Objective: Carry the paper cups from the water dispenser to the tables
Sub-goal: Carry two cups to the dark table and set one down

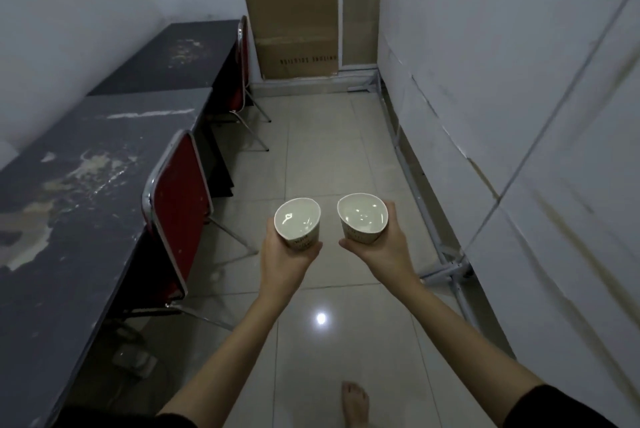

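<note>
Pale tiled floor (325, 157), glossy, one light glare. Directly on it: two red chairs (180, 199) on chrome legs, tall cardboard box (294, 12) at far end, one bare foot (355, 400). Dark worn surface (69, 185) at left, bare top.

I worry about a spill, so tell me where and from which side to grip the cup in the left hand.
Grip the left paper cup low on its tapered wall, from below and behind, as the left hand does. It looks nearly full and its soft rim already looks oval, so squeezing higher might tip water out.
</note>
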